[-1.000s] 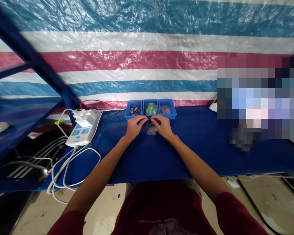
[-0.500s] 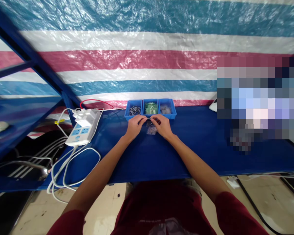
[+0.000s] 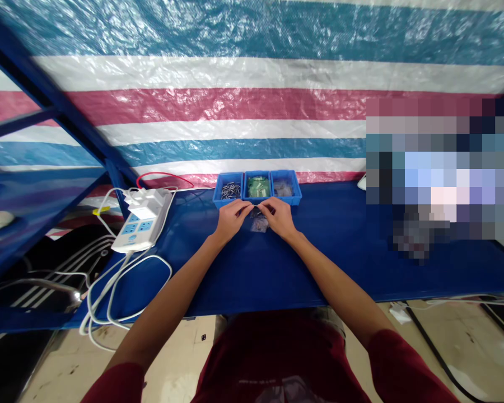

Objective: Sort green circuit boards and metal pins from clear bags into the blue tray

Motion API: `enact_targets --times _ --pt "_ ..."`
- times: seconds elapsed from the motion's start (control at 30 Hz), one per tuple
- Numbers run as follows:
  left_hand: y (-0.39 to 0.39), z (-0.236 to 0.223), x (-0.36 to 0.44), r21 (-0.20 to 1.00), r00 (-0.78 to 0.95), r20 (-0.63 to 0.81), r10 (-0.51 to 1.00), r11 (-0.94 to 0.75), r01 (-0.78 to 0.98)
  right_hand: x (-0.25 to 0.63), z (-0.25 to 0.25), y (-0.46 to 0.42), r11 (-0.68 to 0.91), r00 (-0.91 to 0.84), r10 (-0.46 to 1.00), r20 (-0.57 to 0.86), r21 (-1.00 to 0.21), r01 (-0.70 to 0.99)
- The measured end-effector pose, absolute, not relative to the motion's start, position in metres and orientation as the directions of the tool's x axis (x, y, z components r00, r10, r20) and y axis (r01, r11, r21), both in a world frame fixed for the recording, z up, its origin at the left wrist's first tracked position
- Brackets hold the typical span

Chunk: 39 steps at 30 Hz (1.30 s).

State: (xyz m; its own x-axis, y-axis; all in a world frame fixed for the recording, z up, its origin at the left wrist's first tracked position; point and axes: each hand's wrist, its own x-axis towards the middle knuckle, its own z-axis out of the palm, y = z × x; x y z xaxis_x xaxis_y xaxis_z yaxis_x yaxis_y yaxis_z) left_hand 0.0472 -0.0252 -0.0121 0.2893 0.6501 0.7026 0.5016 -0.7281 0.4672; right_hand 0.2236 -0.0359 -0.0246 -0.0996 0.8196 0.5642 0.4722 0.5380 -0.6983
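My left hand (image 3: pixel 234 217) and my right hand (image 3: pixel 278 216) are close together, just in front of three joined blue bins. Thumb and fingers of each hand are pinched, with a thin pale edge between the two sets of fingertips. What that edge belongs to is too small to tell. Just below the fingertips is a small clear plastic bag (image 3: pixel 259 225) with dark bits in it; whether it hangs or lies on the table is unclear. The left bin (image 3: pixel 220 200) holds small metal pins or screws, the middle one green packets (image 3: pixel 258 186), the right one clear plastic bags (image 3: pixel 283 188).
A white power strip (image 3: pixel 134 238) with plugged-in adapters (image 3: pixel 147 202) and looped white cables (image 3: pixel 168 268) takes up the left of the blue table (image 3: pixel 252 274). A blue metal frame (image 3: pixel 84 126) rises at the left. Striped sheeting (image 3: pixel 235 103) hangs behind. The right side is pixelated.
Both hands stay pinched at almost the same spot, with only slight finger movement. The view has shifted very slightly.
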Motion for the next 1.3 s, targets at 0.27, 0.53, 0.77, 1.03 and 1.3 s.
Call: enact_targets --times 0.27,0.53,0.77,1.03,1.3 --pt "-0.023 -0.015 0.052 0.825 0.146 0.511 0.847 -0.531 0.194 0.221 -0.025 -0.034 0.490 -0.061 0.864 0.500 -0.808 0.327" --pt "-0.024 -0.011 0.054 0.887 0.121 0.456 0.882 -0.462 0.020 0.220 -0.023 -0.037 0.455 -0.008 0.874 0.486 -0.811 0.369" --pt "-0.025 -0.011 0.046 0.608 0.279 0.620 0.733 -0.674 0.420 0.225 -0.019 -0.038 0.390 0.126 0.873 0.472 -0.829 0.401" --pt "-0.020 -0.023 0.044 0.407 0.397 0.702 0.592 -0.790 0.458 0.222 -0.020 -0.038 0.432 -0.054 0.896 0.441 -0.835 0.342" --pt "-0.020 -0.024 0.044 0.353 0.359 0.753 0.551 -0.799 0.487 0.221 -0.022 -0.038 0.399 -0.159 0.915 0.371 -0.891 0.216"
